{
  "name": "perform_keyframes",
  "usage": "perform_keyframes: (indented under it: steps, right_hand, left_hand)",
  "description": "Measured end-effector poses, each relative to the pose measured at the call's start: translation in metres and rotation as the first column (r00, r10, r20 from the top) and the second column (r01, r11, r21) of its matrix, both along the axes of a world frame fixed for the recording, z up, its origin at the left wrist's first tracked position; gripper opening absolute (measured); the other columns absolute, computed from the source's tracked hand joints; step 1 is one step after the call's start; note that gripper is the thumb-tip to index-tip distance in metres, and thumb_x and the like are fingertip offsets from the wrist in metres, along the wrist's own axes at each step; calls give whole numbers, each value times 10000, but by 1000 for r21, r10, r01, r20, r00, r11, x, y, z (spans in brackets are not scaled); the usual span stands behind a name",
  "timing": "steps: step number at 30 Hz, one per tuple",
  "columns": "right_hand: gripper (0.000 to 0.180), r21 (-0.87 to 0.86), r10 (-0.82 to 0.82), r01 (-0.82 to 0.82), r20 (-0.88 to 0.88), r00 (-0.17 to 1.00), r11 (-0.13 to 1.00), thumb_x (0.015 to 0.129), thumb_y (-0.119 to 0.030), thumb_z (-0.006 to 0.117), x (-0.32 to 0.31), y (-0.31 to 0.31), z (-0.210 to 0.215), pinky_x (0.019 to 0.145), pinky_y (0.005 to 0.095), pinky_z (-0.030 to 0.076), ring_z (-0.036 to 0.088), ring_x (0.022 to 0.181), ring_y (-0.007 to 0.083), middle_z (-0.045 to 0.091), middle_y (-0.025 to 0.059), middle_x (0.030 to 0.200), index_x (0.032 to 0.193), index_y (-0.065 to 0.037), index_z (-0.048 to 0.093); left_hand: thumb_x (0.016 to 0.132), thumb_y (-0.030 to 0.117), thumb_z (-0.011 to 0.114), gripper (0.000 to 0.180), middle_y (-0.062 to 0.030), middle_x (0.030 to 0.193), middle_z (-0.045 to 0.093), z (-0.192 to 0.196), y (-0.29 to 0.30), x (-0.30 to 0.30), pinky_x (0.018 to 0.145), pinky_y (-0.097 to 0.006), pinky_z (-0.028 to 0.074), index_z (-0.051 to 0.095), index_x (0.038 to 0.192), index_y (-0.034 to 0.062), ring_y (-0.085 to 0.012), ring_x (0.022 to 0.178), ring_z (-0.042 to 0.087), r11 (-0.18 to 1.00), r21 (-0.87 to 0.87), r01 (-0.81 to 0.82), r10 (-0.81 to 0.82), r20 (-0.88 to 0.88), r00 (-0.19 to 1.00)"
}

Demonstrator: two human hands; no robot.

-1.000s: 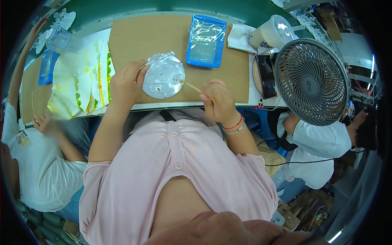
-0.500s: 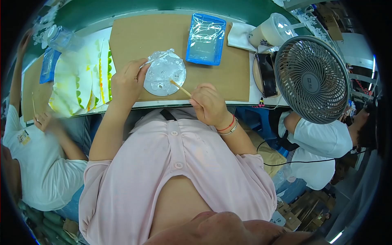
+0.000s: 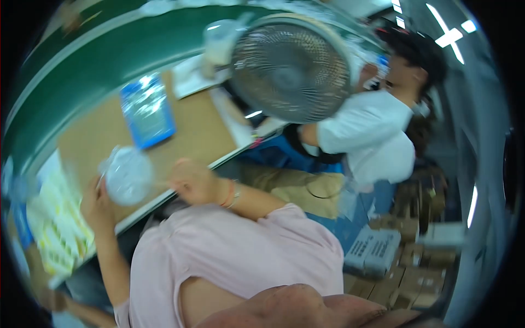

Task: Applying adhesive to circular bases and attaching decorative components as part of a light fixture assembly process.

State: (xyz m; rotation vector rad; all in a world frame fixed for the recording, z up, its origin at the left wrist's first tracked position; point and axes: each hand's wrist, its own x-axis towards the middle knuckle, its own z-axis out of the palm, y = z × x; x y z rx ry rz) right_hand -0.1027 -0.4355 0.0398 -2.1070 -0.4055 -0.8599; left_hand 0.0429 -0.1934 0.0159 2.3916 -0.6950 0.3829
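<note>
My left hand (image 3: 98,205) grips the left rim of a round, clear plastic piece (image 3: 129,176) with an uneven, glossy surface, tilted over the brown cardboard. To its right, my right hand (image 3: 194,181) is closed around a thin, pale wooden stick (image 3: 161,185). The stick's tip points toward the clear piece; motion blur hides whether the two touch. A blue tray (image 3: 147,112) with shiny clear wrapping lies on the cardboard just beyond the clear piece.
Brown cardboard (image 3: 90,131) covers the bench. White-and-yellow patterned sheets (image 3: 57,218) lie at left. A round fan (image 3: 290,68) and a lidded drink cup (image 3: 219,46) stand at the far right. A co-worker (image 3: 377,128) in white sits beyond the fan; cardboard boxes (image 3: 421,284) are stacked at lower right.
My view has swung to the right, so the bench appears slanted and shifted left, and more of the co-worker and boxes shows. Both hands keep their holds.
</note>
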Motion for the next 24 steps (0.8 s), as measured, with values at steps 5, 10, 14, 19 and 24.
perform_keyframes:
  steps: [5, 10, 14, 19, 24]
  right_hand:
    - [122, 212, -120, 124, -28, 992, 969, 910, -119, 595, -20, -8, 18, 609, 367, 474, 575, 616, 264, 593, 85, 724, 851, -24, 545]
    - [153, 508, -62, 139, -166, 984, 850, 982, -144, 499, -29, -14, 23, 540, 268, 475, 585, 560, 140, 616, 73, 719, 947, -20, 580]
    - [164, 533, 59, 36, -160, 985, 845, 998, -155, 469, -30, -20, 18, 535, 225, 462, 570, 590, 100, 606, 86, 797, 1015, -18, 558]
    - [150, 558, 160, -83, -91, 983, 825, 994, -148, 482, -29, -21, 16, 541, 226, 471, 570, 591, 106, 605, 82, 796, 1007, -22, 563]
    - [187, 591, 124, -44, -96, 988, 805, 986, -184, 514, -28, -18, 17, 524, 229, 471, 580, 568, 104, 626, 59, 718, 929, -22, 590]
  left_hand:
    - [880, 93, 671, 206, -102, 844, 673, 12, -2, -8, 593, -280, 477, 661, 1064, 1, -164, 618, 578, 987, -140, 81, -81, 6, 997]
    - [884, 86, 663, 211, -108, 876, 671, 10, -2, -8, 608, -286, 477, 652, 1070, -11, -169, 640, 567, 989, -134, 60, -61, -1, 998]
    - [889, 95, 658, 209, -113, 886, 669, 14, -7, -7, 613, -287, 479, 651, 1068, -11, -172, 647, 565, 995, -92, 39, -38, 6, 999]
    - [881, 87, 663, 197, -106, 870, 666, 19, -8, -10, 611, -287, 478, 649, 1049, -14, -166, 640, 561, 994, -109, 28, -34, -58, 998]
    - [873, 72, 667, 184, -105, 872, 670, 22, -5, -12, 625, -291, 488, 650, 1031, -20, -167, 653, 575, 995, -103, 11, -22, -109, 994]
